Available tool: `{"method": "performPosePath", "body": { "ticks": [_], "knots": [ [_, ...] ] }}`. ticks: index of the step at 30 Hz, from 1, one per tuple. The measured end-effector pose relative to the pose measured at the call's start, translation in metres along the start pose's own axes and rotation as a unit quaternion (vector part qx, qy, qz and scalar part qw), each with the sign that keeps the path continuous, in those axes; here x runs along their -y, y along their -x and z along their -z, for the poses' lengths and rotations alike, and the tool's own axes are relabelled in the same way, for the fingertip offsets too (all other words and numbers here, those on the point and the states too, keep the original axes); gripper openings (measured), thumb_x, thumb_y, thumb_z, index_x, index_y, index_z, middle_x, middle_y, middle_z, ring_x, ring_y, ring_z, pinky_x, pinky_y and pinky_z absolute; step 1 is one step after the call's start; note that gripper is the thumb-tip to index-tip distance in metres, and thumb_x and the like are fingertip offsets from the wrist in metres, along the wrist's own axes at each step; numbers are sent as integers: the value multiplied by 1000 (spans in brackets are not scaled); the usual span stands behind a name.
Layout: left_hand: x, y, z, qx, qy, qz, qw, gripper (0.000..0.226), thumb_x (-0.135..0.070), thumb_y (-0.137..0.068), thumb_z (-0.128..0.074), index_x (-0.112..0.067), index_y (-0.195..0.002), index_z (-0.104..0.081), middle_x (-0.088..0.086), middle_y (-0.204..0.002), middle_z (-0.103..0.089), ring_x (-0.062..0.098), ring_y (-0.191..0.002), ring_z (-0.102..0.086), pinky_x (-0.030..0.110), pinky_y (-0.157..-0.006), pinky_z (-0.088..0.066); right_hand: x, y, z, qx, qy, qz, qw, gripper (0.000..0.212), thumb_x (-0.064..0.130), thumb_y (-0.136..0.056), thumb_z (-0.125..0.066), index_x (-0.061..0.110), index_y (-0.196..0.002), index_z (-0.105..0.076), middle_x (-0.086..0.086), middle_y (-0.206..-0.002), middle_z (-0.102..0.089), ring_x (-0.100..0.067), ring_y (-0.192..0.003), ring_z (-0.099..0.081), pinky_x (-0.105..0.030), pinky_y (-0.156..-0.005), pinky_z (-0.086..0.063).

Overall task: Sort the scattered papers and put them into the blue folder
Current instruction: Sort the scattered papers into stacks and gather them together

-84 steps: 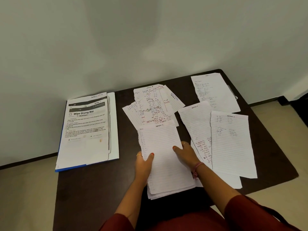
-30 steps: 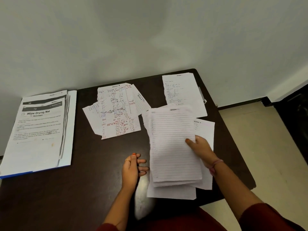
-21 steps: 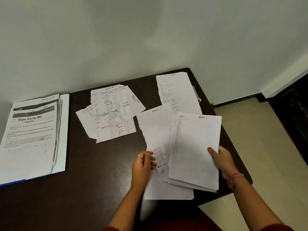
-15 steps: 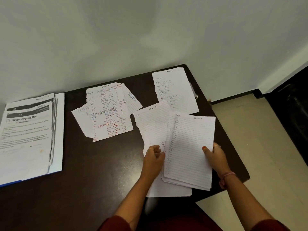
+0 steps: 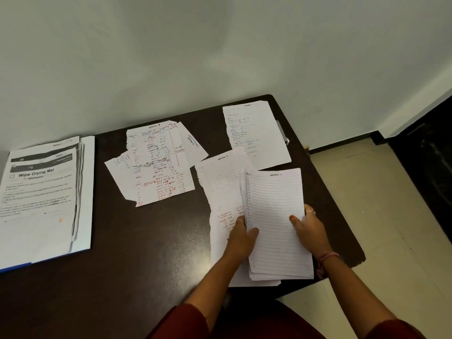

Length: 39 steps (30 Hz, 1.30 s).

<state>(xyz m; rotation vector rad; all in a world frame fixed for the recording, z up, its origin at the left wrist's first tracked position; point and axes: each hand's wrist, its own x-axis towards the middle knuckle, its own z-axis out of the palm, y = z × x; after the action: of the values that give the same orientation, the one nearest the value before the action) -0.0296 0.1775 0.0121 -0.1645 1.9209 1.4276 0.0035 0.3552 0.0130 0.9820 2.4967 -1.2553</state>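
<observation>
Both hands, left hand (image 5: 242, 237) and right hand (image 5: 309, 230), grip the white lined paper stack (image 5: 276, 223); square its edges before carrying it toward nine o'clock.

Blue folder (image 5: 14, 267) mostly under papers

Dark table (image 5: 146, 265), pale wall (image 5: 220, 57), tiled floor (image 5: 391, 228)

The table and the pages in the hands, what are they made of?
The table looks like dark wood or a wood-look board with a smooth, slightly glossy finish: it shows soft light reflections. The stack of pages gripped by both hands is thin lined paper, matte white, with ragged torn edges on the sheets nearby.
</observation>
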Motion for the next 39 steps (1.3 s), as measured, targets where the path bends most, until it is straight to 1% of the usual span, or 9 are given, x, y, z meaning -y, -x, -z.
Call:
{"method": "performPosePath", "body": {
  "ticks": [6,9,13,16,19,22,30,34,39],
  "knots": [
    [11,6,0,-14,75,-8,997,36,-12,-98,-43,-24,-132,-41,-5,-127,-55,14,-117,-54,36,-103,-45,1,1,0,-45,16,25,999,43,23,-91,-60,5,-128,-48,-16,-128,-47,-29,-111,-53,-37,-92,-44],
    [13,9,11,-46,154,-12,987,30,-10,-97,-46,-26,-122,-47,-5,-120,-61,15,-111,-58,33,-95,-50,1,0,0,-42,-55,2,998,55,30,-89,-63,11,-136,-43,-8,-130,-49,-20,-105,-55,-37,-93,-48],
    [14,8,31,-97,198,-24,975,31,-8,-95,-50,-22,-123,-50,-3,-116,-64,16,-106,-63,36,-92,-53,14,0,-8,37,-205,-52,977,50,18,-91,-61,10,-137,-43,-3,-101,-69,-14,-92,-64,-26,-78,-51],
    [13,3,44,-136,209,-24,968,29,-6,-93,-52,-17,-120,-50,-2,-112,-65,17,-102,-64,34,-86,-55,28,-2,-16,48,-199,-28,978,36,10,-92,-57,8,-128,-52,2,-86,-70,-9,-82,-65,-20,-69,-50],
    [11,-1,53,-162,205,-18,965,27,-6,-91,-57,-18,-113,-49,2,-109,-65,21,-100,-65,41,-88,-55,43,-12,-25,29,-168,-1,985,29,6,-91,-56,6,-120,-59,2,-78,-69,-11,-79,-64,-27,-76,-52],
    [11,-9,60,-196,178,-23,964,35,-7,-88,-62,-16,-119,-47,2,-112,-64,19,-101,-63,41,-92,-53,56,-26,-32,18,-140,8,990,31,6,-89,-58,7,-120,-61,1,-88,-70,-16,-90,-65,-38,-93,-52],
    [15,-23,64,-230,154,-19,961,46,0,-80,-63,-7,-124,-54,3,-111,-68,14,-97,-66,34,-86,-56,67,-44,-41,32,2,37,999,49,20,-83,-70,11,-129,-54,-8,-126,-47,-17,-107,-51,-32,-100,-44],
    [15,-25,66,-226,187,-1,956,46,2,-81,-63,-5,-126,-52,4,-110,-69,16,-97,-67,31,-83,-56,69,-46,-41,28,-34,16,999,52,20,-80,-74,11,-127,-53,-7,-120,-52,-14,-102,-51,-28,-93,-46],
    [14,-27,68,-216,202,14,955,42,1,-79,-62,-8,-120,-58,2,-103,-72,19,-94,-69,43,-87,-56,72,-50,-40,21,-84,-21,996,52,22,-77,-78,10,-122,-57,-3,-106,-59,-17,-99,-58,-26,-85,-47]
  ]
}}
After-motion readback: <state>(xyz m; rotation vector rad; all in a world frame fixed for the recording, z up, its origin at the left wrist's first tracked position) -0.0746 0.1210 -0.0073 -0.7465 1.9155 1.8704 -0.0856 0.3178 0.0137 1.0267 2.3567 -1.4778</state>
